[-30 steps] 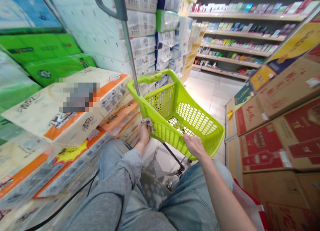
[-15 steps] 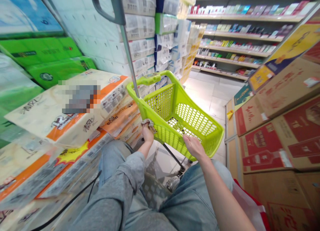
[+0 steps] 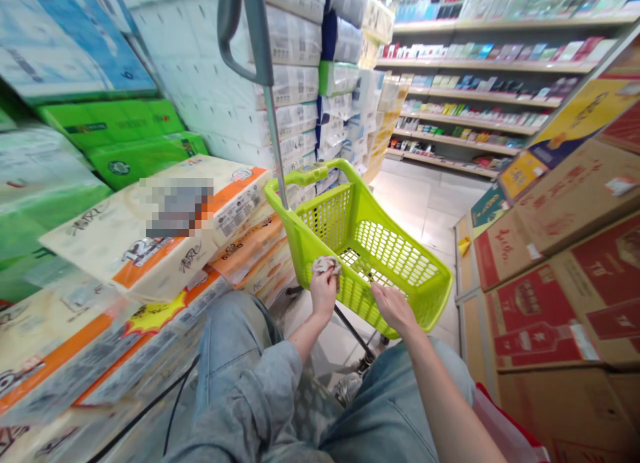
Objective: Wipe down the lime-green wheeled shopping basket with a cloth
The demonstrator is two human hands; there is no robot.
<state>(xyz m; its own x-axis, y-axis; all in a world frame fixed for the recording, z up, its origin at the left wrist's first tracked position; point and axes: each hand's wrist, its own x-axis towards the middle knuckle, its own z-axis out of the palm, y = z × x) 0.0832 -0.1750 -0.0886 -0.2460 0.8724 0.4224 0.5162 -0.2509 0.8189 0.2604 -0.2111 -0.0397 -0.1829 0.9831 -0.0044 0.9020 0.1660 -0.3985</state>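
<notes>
A lime-green shopping basket cart point(image 3: 405, 235) with a long grey pull handle point(image 3: 260, 39) stands in front of my knees. My left hand point(image 3: 324, 293) is closed on a crumpled, pale patterned cloth point(image 3: 326, 265), which lies against the near side wall of the basket. My right hand point(image 3: 393, 307) grips the top rim of that same near side, fingers curled over the edge. The inside of the basket shows only its lattice floor and walls. Below it, thin dark legs and a caster are partly hidden by my jeans.
Packs of tissue paper point(image 3: 165, 229) are stacked on the left, with white and green packs behind. Cardboard cartons point(image 3: 545, 296) wall the right side. Shelves of small boxed goods point(image 3: 475, 83) stand across the far end, beyond a tiled floor point(image 3: 420, 196). A black cable point(image 3: 145, 409) hangs by my left leg.
My left hand has slid the cloth to the right along the basket's near side, away from the handle corner. The right hand keeps its hold on the rim. The view has tilted slightly upward.
</notes>
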